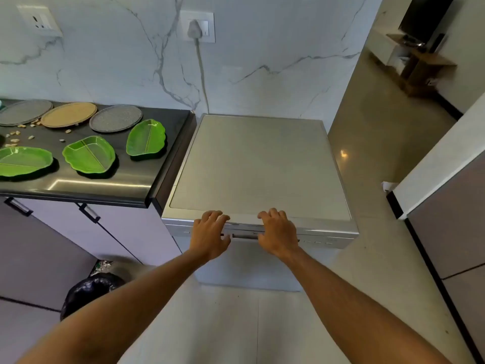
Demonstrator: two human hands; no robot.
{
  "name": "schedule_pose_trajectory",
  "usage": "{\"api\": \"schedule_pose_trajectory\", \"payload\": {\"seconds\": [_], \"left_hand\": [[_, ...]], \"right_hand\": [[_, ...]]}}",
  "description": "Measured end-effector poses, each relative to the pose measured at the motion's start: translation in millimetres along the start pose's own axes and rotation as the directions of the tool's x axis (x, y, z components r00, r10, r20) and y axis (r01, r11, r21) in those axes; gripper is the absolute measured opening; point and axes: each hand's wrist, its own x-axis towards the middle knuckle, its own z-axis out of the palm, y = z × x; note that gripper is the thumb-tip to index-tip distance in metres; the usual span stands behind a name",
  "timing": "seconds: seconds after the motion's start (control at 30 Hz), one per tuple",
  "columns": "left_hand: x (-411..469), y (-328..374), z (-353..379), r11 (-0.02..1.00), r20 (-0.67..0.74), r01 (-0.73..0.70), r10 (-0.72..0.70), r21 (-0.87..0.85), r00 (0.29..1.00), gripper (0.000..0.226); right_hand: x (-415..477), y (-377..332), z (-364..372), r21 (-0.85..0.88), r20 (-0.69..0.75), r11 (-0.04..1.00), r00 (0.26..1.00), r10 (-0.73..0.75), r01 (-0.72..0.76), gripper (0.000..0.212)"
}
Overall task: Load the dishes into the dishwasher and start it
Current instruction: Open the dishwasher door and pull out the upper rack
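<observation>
Dishwasher (259, 164) stood closed beside the counter (105, 185); left hand (210, 232) and right hand (277, 232) each gripped its top front edge, fingers curled over it.

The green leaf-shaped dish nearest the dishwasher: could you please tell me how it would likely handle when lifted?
The green leaf-shaped dish looks like glossy moulded plastic, so probably stiff and light. Its shiny surface may be slippery. It sits flat on the countertop, shallow and wide, so it should slide rather than tip.

No legible text; dishwasher panel (317, 242) markings too small.
</observation>
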Motion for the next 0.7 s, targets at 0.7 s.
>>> {"api": "schedule_pose_trajectory", "payload": {"seconds": [0.7], "left_hand": [[54.4,4.4,104.0,0.947,-0.472,-0.045,0.199,0.318,0.859,0.064]], "right_hand": [[45.9,35.1,110.6,-0.372,-0.528,0.891,0.730,-0.434,0.260,0.039]]}}
